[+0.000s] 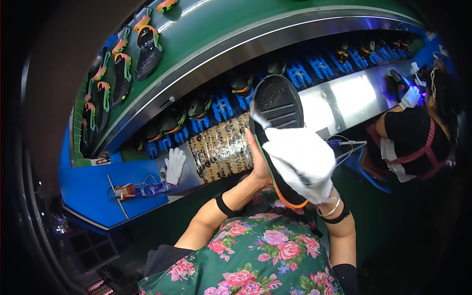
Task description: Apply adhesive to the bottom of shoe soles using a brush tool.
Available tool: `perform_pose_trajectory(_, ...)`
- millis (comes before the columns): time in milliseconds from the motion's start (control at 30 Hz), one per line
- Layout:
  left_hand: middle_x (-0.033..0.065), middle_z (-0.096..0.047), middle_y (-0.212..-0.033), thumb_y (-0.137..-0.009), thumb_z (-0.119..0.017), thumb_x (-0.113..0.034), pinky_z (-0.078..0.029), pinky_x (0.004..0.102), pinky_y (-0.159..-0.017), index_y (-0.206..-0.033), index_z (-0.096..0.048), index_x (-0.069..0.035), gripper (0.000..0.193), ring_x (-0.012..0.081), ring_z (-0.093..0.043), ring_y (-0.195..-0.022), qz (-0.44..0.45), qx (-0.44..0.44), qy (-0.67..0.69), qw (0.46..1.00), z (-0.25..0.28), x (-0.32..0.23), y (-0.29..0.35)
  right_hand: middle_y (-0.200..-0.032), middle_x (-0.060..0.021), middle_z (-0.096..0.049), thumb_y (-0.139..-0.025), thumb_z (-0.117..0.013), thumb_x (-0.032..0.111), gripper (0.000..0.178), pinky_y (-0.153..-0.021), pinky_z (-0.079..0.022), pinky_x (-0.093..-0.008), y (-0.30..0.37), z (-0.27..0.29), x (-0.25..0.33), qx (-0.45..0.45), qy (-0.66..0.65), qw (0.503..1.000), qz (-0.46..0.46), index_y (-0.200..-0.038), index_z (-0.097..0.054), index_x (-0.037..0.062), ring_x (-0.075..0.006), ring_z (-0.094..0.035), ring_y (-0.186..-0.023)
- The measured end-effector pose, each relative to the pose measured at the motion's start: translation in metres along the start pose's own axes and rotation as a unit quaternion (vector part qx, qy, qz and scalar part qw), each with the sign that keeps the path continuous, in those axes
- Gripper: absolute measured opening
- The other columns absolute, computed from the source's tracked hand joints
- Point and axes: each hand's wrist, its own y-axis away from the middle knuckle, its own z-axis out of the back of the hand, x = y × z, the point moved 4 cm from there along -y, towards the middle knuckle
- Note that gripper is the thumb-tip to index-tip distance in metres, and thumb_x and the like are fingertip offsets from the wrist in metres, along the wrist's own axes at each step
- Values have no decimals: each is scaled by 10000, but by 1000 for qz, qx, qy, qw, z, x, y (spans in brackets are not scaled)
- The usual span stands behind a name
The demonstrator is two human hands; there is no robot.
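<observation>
A black shoe sole [280, 101] with a few raised ribs and an orange and green rim is held up before my chest. It leans lengthwise away from me, its far half shiny. My left hand [259, 160], bare, grips the sole by its left edge; some of its fingers are hidden. Over the sole's middle, my right hand [302, 160] wears a white glove and looks closed. A pale blurred streak [258, 116] reaches from the glove over the sole's left edge; what it is I cannot make out.
Behind the sole, a taped brown cardboard roll [221, 150] lies by a row of blue holders [297, 74] carrying shoes. A green belt [216, 24] bears more shoe parts. A white glove [175, 166] and a bottle [153, 189] lie left. A co-worker [418, 128] sits right.
</observation>
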Motion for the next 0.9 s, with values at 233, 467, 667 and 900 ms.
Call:
perform_pose_trajectory(233, 99, -592, -1435, -944, -206, -882, -458, 422, -1132, -1529, -466, -88, 1020, 260, -591, -1292, -14, -210, -270, 940, -14, -6, -8, -1188, -114, -741, -843, -739, 87, 309, -971, -546, -446, 12, 3, -14, -50, 59, 996, -39, -1151, -757, 90, -317, -705, -1111)
perform_pose_trajectory(467, 90, -503, -1516, -1026, -133, -768, -409, 474, -1187, -1619, -316, -204, 838, 266, -514, -1385, -119, -180, -289, 933, 24, -12, -18, -1151, -121, -747, -838, -751, 101, 325, -970, -553, -444, 10, 4, -17, -122, -105, 987, -25, -1162, -764, 88, -315, -706, -1085)
perform_pose_trajectory(667, 82, -491, -1539, -1016, -148, -786, -387, 459, -1202, -1628, -306, -186, 872, 263, -498, -1401, -50, -154, -214, 963, 37, -6, -13, -1140, -118, -751, -836, -753, 91, 322, -952, -561, -434, 12, -2, -6, -102, -109, 989, 7, -1158, -766, 81, -308, -713, -1065)
perform_pose_trajectory(900, 107, -553, -1476, -1009, -164, -799, -425, 452, -1170, -1603, -359, -147, 903, 267, -571, -1313, -24, -98, -194, 976, 24, -15, -20, -1128, -114, -757, -834, -756, 80, 319, -931, -571, -422, 10, 5, -12, -123, -84, 989, 12, -1153, -769, 73, -300, -721, -1041)
